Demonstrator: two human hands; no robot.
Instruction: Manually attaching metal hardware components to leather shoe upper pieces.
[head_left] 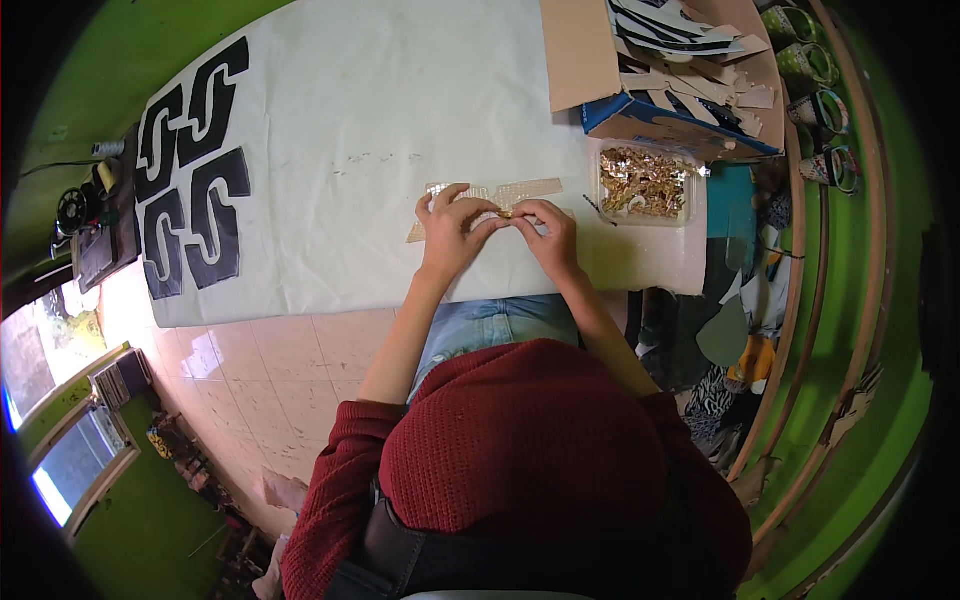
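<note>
Close to the table's near edge, my left hand (452, 228) and my right hand (548, 238) meet fingertip to fingertip. Both pinch a small gold-coloured metal piece (505, 214); its exact kind is too small to tell. Under and behind the fingers lie beige strips with a scale-like texture: one strip (532, 187) slants off behind my right hand, another strip (415, 233) shows left of my left hand. Right of my hands stands a clear plastic container (597, 178) full of loose gold-coloured metal pieces (642, 180). A thin dark object (598, 209) lies by its near left corner.
A cardboard box (578, 60) heaped with offcut strips stands at the far right of the cloth-covered table (340, 90). Black S-shaped cutouts (212, 110) lie at the left. Wooden rails (800, 300) with patterned looped items (805, 65) run along the right wall.
</note>
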